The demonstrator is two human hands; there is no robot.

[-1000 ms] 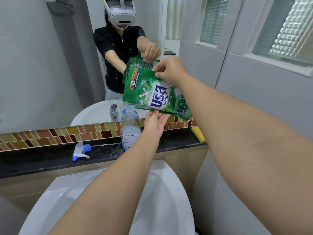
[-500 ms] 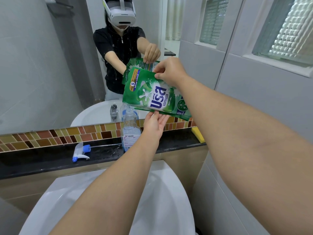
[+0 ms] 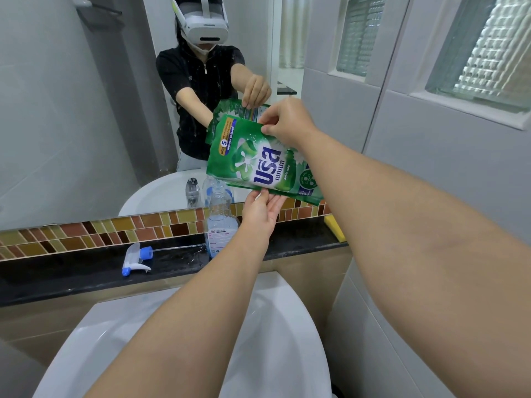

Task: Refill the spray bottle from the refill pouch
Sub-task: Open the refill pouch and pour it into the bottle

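A green refill pouch (image 3: 253, 156) is held tilted above the ledge, its lower left corner right over the open neck of the clear spray bottle (image 3: 219, 225). The bottle stands upright on the black ledge (image 3: 71, 271), with pale liquid in its lower part. My right hand (image 3: 287, 122) pinches the pouch's top edge. My left hand (image 3: 263, 209) supports the pouch from beneath with its fingertips. The bottle's white and blue trigger head (image 3: 136, 258) lies on the ledge to the left, its tube pointing towards the bottle.
A white basin (image 3: 273, 340) sits below my arms. A mirror above a band of brown mosaic tiles (image 3: 100, 231) reflects the person, the tap and the pouch. A yellow sponge (image 3: 334, 228) lies at the ledge's right end, by the grey tiled wall.
The pouch and both hands stay almost still; the pouch has shifted only slightly over the bottle's neck.
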